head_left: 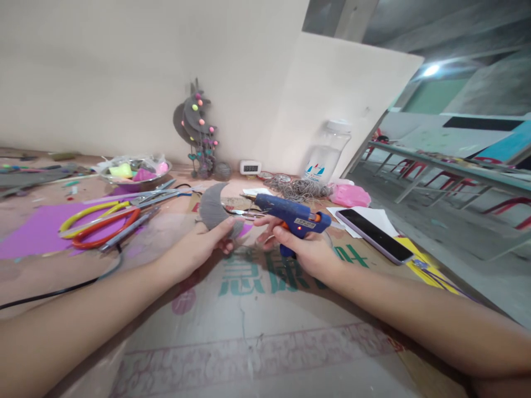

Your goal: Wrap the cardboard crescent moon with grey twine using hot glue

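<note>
My left hand (pixel 213 240) is closed on a grey yarn-wrapped crescent (pixel 213 205), pinching its lower end between thumb and fingers. In my right hand (pixel 309 249) is a blue hot glue gun (pixel 286 209) with a small red light lit on its body. Its nozzle points left toward the crescent, apart from it as far as I can see. Part of a glue stick shows at the gun's rear end. Both hands are above a cardboard sheet (pixel 191 337) printed with green characters.
Scissors with yellow and red handles (pixel 105 229) lie on purple sheets (pixel 25 232) at left, near a metal bowl (pixel 114 178). Behind are a decorated grey moon ornament (pixel 194 121), timer (pixel 250 167), cord (pixel 301 189) and water bottle (pixel 327 152). A phone (pixel 373 235) lies at right.
</note>
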`<state>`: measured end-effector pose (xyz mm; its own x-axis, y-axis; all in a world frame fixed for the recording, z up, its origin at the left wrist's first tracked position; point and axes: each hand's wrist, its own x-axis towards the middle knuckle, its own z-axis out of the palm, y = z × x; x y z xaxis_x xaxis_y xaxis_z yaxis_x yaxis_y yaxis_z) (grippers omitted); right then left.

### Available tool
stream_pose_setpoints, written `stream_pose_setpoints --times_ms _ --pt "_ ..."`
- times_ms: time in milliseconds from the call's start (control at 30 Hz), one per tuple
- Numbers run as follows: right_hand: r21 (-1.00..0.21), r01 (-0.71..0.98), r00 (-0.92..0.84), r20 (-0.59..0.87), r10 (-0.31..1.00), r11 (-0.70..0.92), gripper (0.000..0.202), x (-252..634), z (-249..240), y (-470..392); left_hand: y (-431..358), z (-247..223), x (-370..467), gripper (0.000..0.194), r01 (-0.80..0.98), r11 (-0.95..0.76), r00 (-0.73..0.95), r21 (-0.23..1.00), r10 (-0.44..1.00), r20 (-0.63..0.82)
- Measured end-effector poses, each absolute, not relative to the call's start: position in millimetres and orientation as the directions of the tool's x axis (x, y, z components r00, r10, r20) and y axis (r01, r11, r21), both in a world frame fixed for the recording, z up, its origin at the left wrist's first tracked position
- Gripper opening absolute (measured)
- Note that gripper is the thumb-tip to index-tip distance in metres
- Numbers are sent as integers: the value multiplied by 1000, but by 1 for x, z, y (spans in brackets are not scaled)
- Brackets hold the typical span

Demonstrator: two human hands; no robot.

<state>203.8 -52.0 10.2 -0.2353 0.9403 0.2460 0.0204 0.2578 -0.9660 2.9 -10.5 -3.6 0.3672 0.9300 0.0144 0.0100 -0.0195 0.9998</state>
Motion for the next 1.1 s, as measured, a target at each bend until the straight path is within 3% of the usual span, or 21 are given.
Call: stream_pose_setpoints --times_ms 133,200,400,567,733,900,1100 --pt "-961 143 -161 214 963 238 24 205 11 -49 -11 2 1 28 200 -153 380 968 922 67" --pt "-956 174 -137 213 967 236 24 205 12 -48 -9 1 1 24 144 -165 392 976 915 97" --pt "-881 386 -191 214 958 273 26 213 17 -48 0 -11 2 27 -181 4 364 983 929 63" --pt "-778 529 -250 238 938 339 28 226 13 -45 1 -8 1 20 -109 5 263 994 964 24" --pt "-715 571 -279 293 915 403 22 222 9 -47 3 -6 -5 32 34 -65 171 997 983 59" --pt "-689 553 -315 348 883 469 16 216 12 -51 6 -7 -6 31 -50 -49 183 998 981 58" --pt "-721 559 -270 309 912 410 16 221 7 -45 8 -12 -6 31 -109 0 198 994 980 22"
